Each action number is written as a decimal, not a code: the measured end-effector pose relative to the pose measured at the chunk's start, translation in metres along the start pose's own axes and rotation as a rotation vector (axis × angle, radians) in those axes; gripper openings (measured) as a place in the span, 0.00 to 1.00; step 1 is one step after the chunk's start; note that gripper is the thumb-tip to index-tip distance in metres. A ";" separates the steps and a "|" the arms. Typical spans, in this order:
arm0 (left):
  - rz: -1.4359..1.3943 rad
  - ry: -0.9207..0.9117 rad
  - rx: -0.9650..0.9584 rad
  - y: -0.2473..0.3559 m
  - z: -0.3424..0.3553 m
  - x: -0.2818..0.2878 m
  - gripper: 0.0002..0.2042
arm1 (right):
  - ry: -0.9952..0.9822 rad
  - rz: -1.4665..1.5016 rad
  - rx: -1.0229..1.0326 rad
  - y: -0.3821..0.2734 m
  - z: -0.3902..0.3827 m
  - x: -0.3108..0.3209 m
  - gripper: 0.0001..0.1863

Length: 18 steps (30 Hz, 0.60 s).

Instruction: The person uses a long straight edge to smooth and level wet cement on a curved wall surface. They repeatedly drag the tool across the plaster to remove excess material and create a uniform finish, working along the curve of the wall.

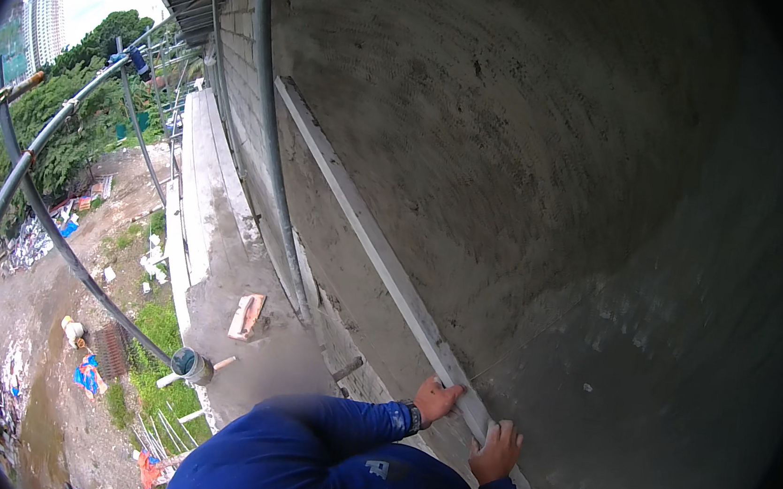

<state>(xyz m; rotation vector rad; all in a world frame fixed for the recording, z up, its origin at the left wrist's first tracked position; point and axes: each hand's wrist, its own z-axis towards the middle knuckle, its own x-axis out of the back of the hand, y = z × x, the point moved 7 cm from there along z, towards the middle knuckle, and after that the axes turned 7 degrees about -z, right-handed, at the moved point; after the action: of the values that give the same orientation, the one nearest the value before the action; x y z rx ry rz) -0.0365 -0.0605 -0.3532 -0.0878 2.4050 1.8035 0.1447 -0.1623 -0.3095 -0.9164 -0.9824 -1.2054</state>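
At your far left, curved scaffold pipes [6, 198] stand on the outer side, over the littered ground [52, 344] well below, presumably placed there as a guard along the drop. Next, a small grey bucket [193, 369] sits at the outer edge of the platform [219, 275], just beside the lower end of a slanting pipe; set out there, it would leave more of the walking strip free for you. Further in, a pinkish float-like tool [247, 316] lies on the platform, apart from your hands, likely put down because both of them are taken up. An upright pipe [271, 129] stands between that strip and the wall [472, 196], whose grey, smeared face fills the right side of your view. Along that face runs the long pale bar [365, 228], slanting from high and far off down past your body. Your left hand [436, 402] grips its near edge, fingers curled and their tips partly hidden. Just beyond, nearer the bar's lower end, your right hand [496, 451] closes over it with bent fingers, thumb on the near side. Your hands are close together yet apart, a spacing that seems meant to steady so long a piece against the wall.
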 end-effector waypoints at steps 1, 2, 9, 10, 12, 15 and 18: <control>-0.019 0.002 -0.029 -0.009 0.007 0.000 0.18 | 0.022 0.018 0.006 0.001 -0.006 0.004 0.26; -0.084 -0.010 -0.008 -0.012 0.009 -0.003 0.18 | 0.039 0.035 0.009 0.002 -0.014 0.007 0.27; -0.172 0.011 -0.009 -0.047 0.031 0.021 0.19 | 0.140 0.110 -0.026 0.025 -0.074 0.000 0.28; -0.198 0.013 0.039 -0.050 0.028 0.023 0.19 | 0.150 0.116 -0.010 0.034 -0.087 -0.007 0.27; -0.249 0.017 0.026 -0.070 0.040 0.030 0.20 | 0.053 0.264 0.040 0.046 -0.111 -0.025 0.24; -0.252 0.044 0.103 -0.075 0.040 0.045 0.18 | -0.147 0.498 0.027 0.053 -0.147 -0.051 0.24; -0.283 0.062 0.178 -0.106 0.046 0.052 0.16 | -0.379 0.727 -0.192 0.051 -0.181 -0.070 0.26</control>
<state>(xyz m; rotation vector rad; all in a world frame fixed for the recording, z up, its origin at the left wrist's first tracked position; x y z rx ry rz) -0.0708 -0.0443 -0.4737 -0.4468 2.4347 1.4794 0.2098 -0.3041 -0.4358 -1.5283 -0.7189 -0.5167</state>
